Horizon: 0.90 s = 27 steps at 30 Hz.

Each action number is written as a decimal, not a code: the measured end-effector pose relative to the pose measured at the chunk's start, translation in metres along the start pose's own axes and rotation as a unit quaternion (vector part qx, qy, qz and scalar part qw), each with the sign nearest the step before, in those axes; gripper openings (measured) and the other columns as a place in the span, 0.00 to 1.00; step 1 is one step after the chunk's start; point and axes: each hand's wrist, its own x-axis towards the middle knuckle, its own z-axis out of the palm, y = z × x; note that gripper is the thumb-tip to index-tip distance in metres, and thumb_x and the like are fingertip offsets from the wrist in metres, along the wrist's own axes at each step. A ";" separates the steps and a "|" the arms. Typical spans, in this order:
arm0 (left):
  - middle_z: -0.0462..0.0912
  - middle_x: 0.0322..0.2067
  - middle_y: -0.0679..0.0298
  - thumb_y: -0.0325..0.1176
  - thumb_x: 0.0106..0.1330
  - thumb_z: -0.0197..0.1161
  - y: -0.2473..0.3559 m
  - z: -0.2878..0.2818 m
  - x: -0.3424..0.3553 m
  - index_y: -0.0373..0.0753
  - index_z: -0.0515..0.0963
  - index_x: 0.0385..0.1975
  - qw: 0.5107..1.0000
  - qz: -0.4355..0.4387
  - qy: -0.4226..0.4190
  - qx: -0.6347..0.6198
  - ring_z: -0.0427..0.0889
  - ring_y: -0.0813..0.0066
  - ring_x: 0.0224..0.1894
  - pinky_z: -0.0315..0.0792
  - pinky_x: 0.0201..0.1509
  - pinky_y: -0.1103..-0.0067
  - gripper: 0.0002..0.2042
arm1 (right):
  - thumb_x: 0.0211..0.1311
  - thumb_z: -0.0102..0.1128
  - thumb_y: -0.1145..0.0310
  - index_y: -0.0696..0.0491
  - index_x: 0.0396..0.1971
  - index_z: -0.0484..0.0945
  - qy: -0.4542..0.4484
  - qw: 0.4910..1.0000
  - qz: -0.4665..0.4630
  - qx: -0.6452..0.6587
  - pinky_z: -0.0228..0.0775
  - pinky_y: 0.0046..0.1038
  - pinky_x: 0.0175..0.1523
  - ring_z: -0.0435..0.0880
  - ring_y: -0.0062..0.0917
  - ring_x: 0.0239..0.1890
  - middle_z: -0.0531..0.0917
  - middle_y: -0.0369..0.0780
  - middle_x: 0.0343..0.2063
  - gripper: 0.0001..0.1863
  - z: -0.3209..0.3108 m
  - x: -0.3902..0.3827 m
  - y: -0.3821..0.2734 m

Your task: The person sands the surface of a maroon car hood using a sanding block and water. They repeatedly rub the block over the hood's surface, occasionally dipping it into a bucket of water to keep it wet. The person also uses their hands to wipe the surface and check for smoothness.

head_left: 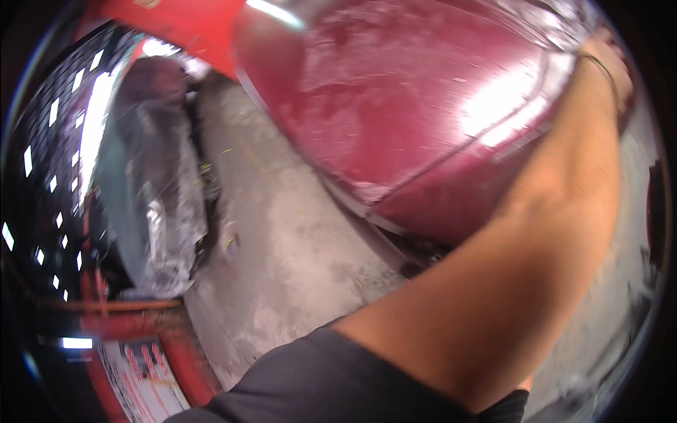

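Note:
My left arm reaches from the lower edge across to the far right. My left hand [608, 67], with a thin dark band at its wrist, is at the far right end of a dark red car body [381, 106]. It is next to a shiny, silvery, clear-looking part [557, 28]. The fingers are blurred and partly hidden at the picture's rim, so whether they hold anything does not show. The car's paint looks dull and streaked, with bright light reflected on it. A seam runs along its near side. My right hand is out of view.
A car [162, 190] wrapped in clear plastic sheeting stands at the left. Bare grey concrete floor [282, 225] lies between the cars. A bright red panel [190, 32] is at the top left. At the lower left is a red stand with a printed sheet [144, 381].

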 end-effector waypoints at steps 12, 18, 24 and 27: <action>0.83 0.59 0.59 0.42 0.65 0.63 -0.001 -0.018 0.002 0.41 0.90 0.46 0.996 0.029 0.028 -0.076 0.71 0.60 0.73 0.52 0.85 0.52 0.17 | 0.84 0.40 0.43 0.45 0.85 0.54 -0.080 0.976 -0.151 -0.134 0.19 0.68 0.82 0.44 0.42 0.88 0.54 0.40 0.85 0.38 -0.064 0.151 -0.054; 0.81 0.65 0.58 0.43 0.67 0.63 -0.009 -0.009 0.003 0.42 0.88 0.53 0.998 0.025 0.046 -0.043 0.67 0.58 0.78 0.50 0.86 0.52 0.19 | 0.87 0.39 0.46 0.47 0.85 0.52 0.036 0.989 -0.088 -0.117 0.27 0.68 0.83 0.45 0.42 0.87 0.54 0.42 0.85 0.36 -0.064 0.239 -0.036; 0.82 0.64 0.58 0.43 0.69 0.63 -0.009 -0.004 -0.002 0.42 0.87 0.54 0.993 0.022 0.073 -0.085 0.69 0.56 0.77 0.52 0.86 0.53 0.19 | 0.85 0.42 0.49 0.48 0.86 0.48 -0.063 0.984 -0.105 -0.129 0.21 0.71 0.81 0.40 0.47 0.88 0.47 0.44 0.86 0.38 -0.038 0.103 -0.066; 0.85 0.60 0.56 0.42 0.71 0.62 -0.012 0.005 -0.003 0.41 0.86 0.54 0.990 0.023 0.095 -0.106 0.72 0.55 0.75 0.53 0.85 0.52 0.18 | 0.86 0.38 0.45 0.46 0.86 0.47 -0.052 0.985 -0.106 -0.129 0.22 0.68 0.82 0.39 0.43 0.88 0.46 0.42 0.87 0.38 -0.060 0.156 -0.038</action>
